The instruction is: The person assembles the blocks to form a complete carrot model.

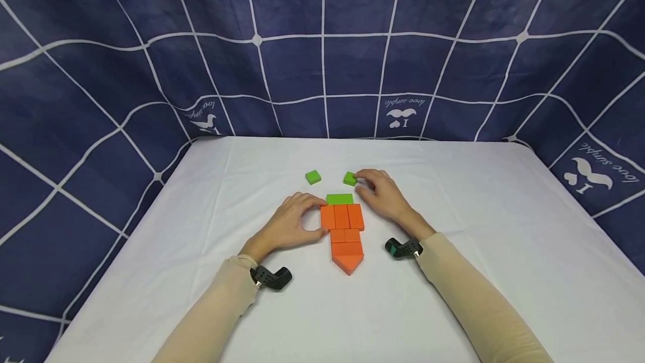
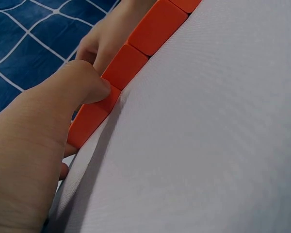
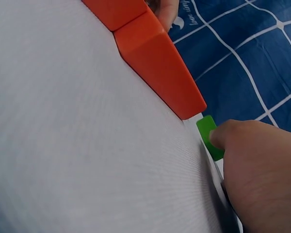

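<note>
Orange blocks lie joined in a flat figure on the white table, with a triangular block at the near end. My left hand holds the left orange block of the upper row, index finger at its far corner and thumb at its near one. The left wrist view shows that thumb against an orange side face. My right hand has its index finger and thumb at a small green block. In the right wrist view the thumb overlaps a green block.
A green rectangular block adjoins the far side of the upper orange row. Another small green block lies farther back to the left. Dark blue cloth with white grid lines hangs behind the white-covered table and at its sides.
</note>
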Tool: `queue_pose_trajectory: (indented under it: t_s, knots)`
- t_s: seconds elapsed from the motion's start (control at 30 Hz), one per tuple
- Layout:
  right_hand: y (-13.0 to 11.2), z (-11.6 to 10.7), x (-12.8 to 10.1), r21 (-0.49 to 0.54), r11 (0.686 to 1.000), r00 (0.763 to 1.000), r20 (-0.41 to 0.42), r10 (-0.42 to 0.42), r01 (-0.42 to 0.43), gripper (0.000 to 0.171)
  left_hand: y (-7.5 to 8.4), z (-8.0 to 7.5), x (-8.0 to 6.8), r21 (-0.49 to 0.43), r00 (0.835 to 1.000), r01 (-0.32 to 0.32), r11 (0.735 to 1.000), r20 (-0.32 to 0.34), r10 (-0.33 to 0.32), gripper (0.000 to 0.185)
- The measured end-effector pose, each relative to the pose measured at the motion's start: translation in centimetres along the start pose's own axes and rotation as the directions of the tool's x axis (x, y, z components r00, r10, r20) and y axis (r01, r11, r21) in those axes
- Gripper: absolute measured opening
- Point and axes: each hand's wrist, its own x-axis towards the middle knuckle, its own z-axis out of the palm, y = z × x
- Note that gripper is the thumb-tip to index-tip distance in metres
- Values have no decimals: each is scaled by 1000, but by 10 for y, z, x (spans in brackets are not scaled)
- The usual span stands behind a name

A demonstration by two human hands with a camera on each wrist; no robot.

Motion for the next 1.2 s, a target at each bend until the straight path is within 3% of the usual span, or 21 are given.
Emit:
queue_pose_trajectory:
  t_s: [0.43, 1.2]
  knots:
    - [-2, -1, 1, 45, 996, 994, -74, 79, -76, 24, 0, -1, 0, -1, 1000, 1, 1000, 1, -1, 56]
    - [-2, 1, -4, 89, 987, 985, -99, 142, -133, 24, -2, 2, -1, 0, 1000, -2, 1000, -6, 2, 56]
